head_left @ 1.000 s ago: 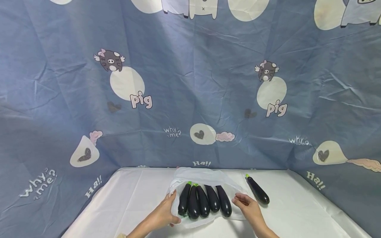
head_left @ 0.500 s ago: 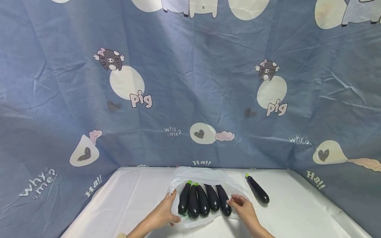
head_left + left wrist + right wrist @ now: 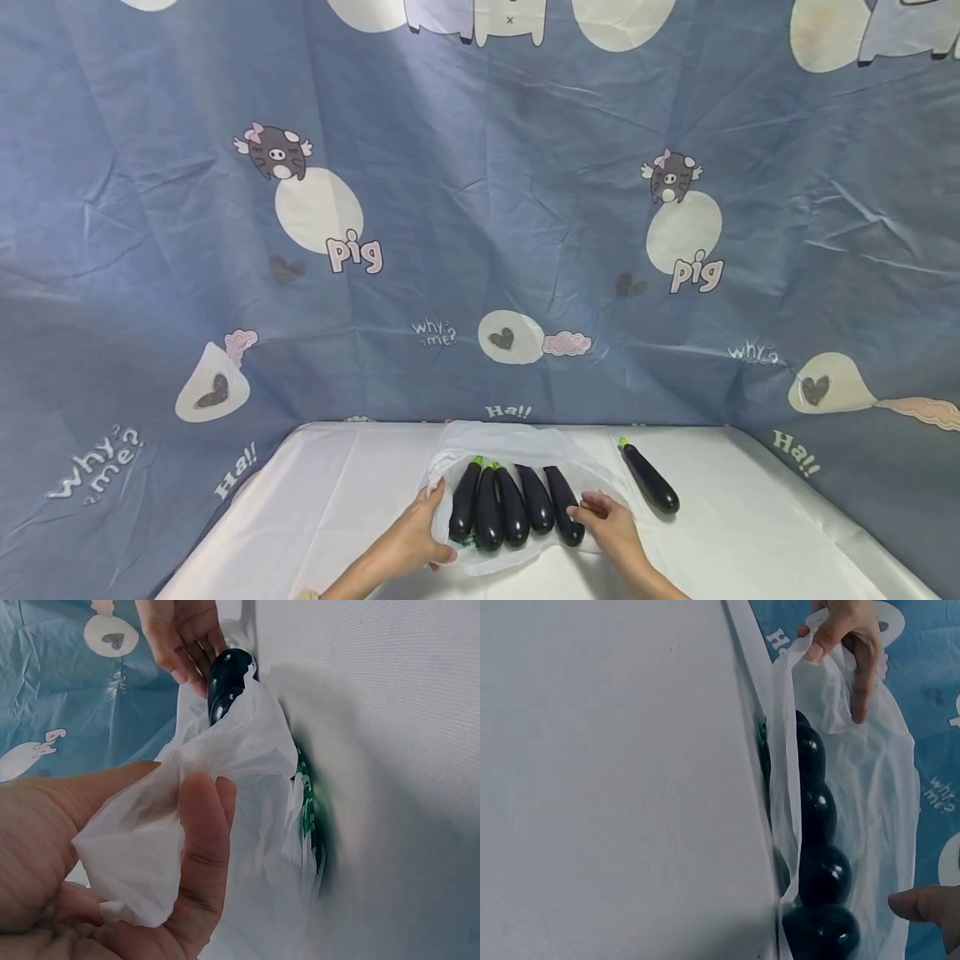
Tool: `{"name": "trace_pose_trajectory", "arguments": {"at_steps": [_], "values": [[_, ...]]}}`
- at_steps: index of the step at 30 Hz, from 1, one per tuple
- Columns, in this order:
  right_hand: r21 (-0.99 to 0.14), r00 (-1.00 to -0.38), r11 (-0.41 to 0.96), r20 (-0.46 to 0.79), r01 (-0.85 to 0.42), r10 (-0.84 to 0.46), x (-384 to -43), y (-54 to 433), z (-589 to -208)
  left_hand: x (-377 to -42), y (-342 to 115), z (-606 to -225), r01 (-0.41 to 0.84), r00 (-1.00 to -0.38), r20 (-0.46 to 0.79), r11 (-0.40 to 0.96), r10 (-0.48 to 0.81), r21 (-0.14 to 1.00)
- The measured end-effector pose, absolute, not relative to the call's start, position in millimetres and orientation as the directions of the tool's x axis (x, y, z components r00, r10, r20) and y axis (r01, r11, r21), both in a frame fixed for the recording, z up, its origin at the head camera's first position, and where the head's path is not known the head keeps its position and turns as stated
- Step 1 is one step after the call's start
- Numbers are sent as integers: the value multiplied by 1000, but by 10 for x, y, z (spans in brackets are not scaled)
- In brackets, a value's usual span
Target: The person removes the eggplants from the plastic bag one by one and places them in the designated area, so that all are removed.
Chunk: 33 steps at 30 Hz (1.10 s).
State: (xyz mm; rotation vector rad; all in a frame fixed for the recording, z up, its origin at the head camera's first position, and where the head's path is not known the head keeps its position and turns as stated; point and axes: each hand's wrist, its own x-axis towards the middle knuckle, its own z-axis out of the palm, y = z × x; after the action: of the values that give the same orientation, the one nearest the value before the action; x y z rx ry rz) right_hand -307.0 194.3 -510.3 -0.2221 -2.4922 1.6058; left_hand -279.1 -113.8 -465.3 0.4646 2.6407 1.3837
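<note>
Several dark eggplants (image 3: 513, 510) with green stems lie side by side in a white translucent plastic bag (image 3: 517, 446), its mouth facing the person. My left hand (image 3: 412, 532) grips the bag's left edge; in the left wrist view, the film (image 3: 139, 851) runs between thumb and fingers. Beside the rightmost eggplant (image 3: 564, 508) is my right hand (image 3: 611, 529), fingers loosely bent and a fingertip overlapping it in the head view. The left wrist view shows the right hand (image 3: 180, 637) with its fingers unclosed next to a dark rounded end.
One more eggplant (image 3: 651, 479) lies outside the bag, to its right, on the white-covered table (image 3: 750, 517). Green print (image 3: 306, 799) shows on the bag's underside. A blue patterned cloth (image 3: 480, 208) hangs behind and at the sides.
My right hand has moved left, from the bag's right side to the rightmost eggplant, and then stays nearly still. The left hand and the bag look unchanged.
</note>
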Motion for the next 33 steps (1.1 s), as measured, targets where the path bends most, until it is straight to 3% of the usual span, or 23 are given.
{"name": "trace_pose_trajectory", "arguments": {"at_steps": [33], "values": [[-875, -982, 469, -35, 120, 186, -3178, 1924, -5194, -2807, -1141, -4679, 223, -941, 35, 537, 336, 814]]}}
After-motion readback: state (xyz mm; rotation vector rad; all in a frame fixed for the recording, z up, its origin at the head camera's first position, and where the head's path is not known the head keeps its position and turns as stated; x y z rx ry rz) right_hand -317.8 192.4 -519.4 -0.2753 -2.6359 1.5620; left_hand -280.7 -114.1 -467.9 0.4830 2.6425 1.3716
